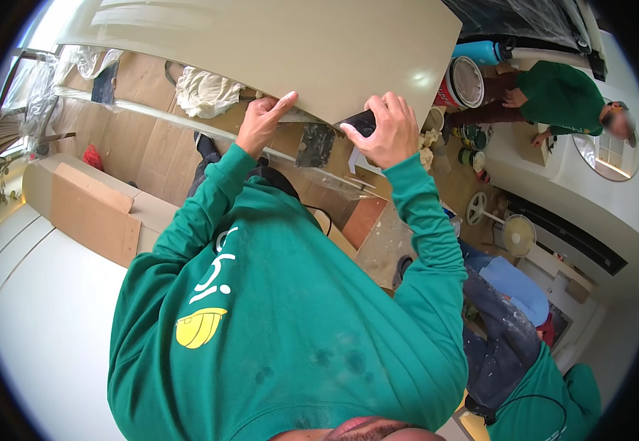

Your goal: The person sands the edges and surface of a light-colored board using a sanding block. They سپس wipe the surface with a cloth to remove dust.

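Note:
A large, smooth beige panel spans the top of the view, with its near corner between my hands. My left hand grips the near edge left of that corner, one digit lying on the face and the other fingers curled. At the edge right of the corner, my right hand is closed around a small black block-like object, pressed close to the panel. Its exact kind does not show, since the fingers cover part of it. Both forearms are in green sleeves.
Below the panel lie a white crumpled cloth and a dark flat piece. An opened cardboard box is at left. Buckets, a fan and a co-worker in green are at right; another person is lower right.

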A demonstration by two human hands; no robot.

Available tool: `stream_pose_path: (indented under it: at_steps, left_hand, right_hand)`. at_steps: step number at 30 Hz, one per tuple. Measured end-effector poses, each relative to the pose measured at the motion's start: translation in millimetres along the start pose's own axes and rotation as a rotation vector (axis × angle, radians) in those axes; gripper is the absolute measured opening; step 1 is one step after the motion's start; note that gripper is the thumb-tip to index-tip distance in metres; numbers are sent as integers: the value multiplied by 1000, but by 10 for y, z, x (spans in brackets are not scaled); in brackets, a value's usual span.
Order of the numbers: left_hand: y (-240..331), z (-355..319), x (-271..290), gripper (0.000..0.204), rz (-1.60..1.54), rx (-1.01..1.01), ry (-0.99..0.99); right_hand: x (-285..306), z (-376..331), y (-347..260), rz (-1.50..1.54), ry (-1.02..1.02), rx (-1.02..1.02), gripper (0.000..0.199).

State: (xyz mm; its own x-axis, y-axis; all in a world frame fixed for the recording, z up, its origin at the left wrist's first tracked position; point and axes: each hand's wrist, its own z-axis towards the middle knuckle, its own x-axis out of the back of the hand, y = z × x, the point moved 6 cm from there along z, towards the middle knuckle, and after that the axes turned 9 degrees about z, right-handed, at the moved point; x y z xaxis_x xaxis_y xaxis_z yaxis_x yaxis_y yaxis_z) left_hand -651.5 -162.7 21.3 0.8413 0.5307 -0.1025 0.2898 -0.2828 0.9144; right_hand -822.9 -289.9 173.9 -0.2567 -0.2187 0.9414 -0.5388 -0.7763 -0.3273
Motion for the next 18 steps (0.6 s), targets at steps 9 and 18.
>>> stream_pose_path:
  at_steps: [9,18]
  left_hand:
    - [-135,47,65,60,59,89,-38]
    - [6,-20,22,62,10,74,-33]
  right_hand:
    - [69,0,85,-33,30,-1,46]
    - [50,-53,97,-33,38,8,46]
